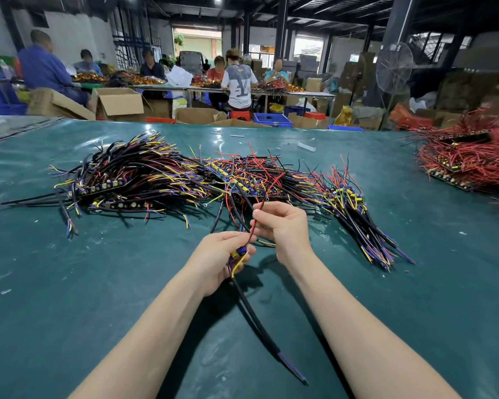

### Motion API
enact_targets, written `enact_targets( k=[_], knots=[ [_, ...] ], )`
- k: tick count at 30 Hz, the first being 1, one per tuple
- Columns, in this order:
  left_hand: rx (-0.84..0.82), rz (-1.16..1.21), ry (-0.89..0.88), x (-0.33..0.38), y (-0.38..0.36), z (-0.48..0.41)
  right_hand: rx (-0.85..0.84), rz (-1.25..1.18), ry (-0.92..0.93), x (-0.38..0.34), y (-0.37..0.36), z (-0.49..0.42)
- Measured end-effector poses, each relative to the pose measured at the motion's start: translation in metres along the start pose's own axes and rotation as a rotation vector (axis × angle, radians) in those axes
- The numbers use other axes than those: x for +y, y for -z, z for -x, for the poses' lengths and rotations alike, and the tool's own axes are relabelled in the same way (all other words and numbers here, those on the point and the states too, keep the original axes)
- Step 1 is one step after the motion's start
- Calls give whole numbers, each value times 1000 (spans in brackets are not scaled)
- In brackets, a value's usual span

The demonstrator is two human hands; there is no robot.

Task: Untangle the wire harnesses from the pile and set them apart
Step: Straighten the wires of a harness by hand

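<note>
A tangled pile of wire harnesses (242, 174) with black, red, yellow and purple leads lies across the middle of the green table (69, 283). My left hand (219, 260) grips one harness by its small board end; its black sheathed cable (260, 326) trails toward me, ending in purple leads. My right hand (283, 226) pinches a red wire (257, 217) of that harness, which runs up into the pile. To the left lies a neater group of harnesses (118, 180). Another fanned group (363, 226) lies to the right.
A separate heap of red-wired boards (467, 159) sits at the far right of the table. Small white scraps (306, 146) lie near the far edge. Beyond the table, several people sit at benches among cardboard boxes (118, 103), crates and a standing fan (393, 67).
</note>
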State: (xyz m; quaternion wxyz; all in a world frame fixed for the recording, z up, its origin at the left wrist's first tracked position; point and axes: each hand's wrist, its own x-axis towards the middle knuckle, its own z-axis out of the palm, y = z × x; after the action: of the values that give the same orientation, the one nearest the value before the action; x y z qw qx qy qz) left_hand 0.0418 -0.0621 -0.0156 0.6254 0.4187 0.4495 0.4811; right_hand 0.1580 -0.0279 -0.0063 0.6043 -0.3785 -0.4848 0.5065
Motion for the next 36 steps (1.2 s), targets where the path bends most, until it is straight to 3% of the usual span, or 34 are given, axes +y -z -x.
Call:
enact_targets(
  k=[7, 13, 18, 25, 36],
  knots=[
    [-13, -60, -21, -3, 0, 2, 38, -66, -49, -2, 6, -7],
    [5, -347, -55, -3, -6, 2, 97, -111, -113, -2, 9, -9],
    [13, -406, -171, -4, -3, 0, 64, -189, -145, -7, 8, -10],
    [-19, -433, -181, -7, -4, 0, 170, -202, -101, -9, 10, -15],
    [-51, -498, -114, -5, -5, 1, 137, -27, 37, -15, 23, -17]
  ],
)
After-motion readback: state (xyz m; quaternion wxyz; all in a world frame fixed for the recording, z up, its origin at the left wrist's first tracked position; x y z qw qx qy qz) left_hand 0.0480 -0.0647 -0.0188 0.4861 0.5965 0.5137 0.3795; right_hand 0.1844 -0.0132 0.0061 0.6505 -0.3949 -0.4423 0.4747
